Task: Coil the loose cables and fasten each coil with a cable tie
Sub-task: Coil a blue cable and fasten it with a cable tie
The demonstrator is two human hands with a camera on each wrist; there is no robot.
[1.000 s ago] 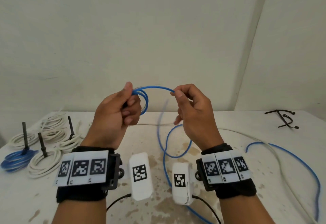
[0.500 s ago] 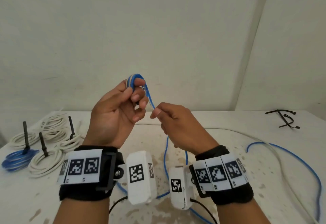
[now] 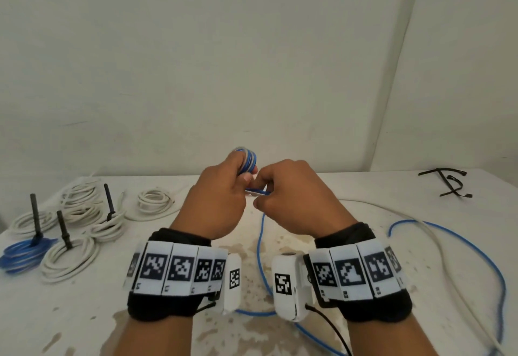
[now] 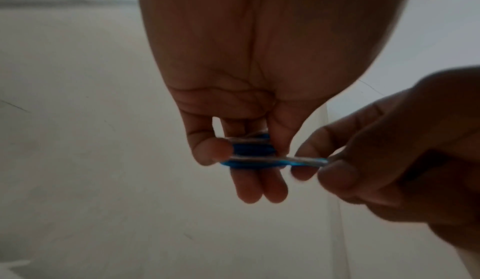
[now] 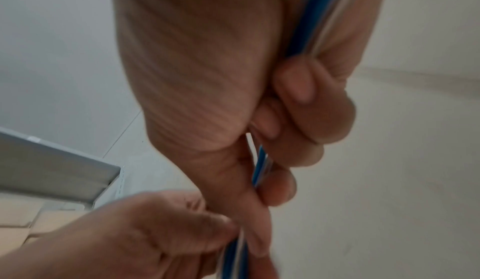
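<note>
Left hand (image 3: 221, 201) grips small wound loops of blue cable (image 3: 248, 160) between curled fingers and thumb; right hand (image 3: 294, 195) pinches the strand beside it; both raised above table (image 3: 364, 187).

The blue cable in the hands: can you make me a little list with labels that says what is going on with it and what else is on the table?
left hand: left hand holds a small blue coil wound around its fingers
right hand: right hand pinches the blue cable beside the coil
loose part: hangs down, trails across the table
finished coils: white coils and one blue coil, far left
spare ties: black cable ties, far right
</note>
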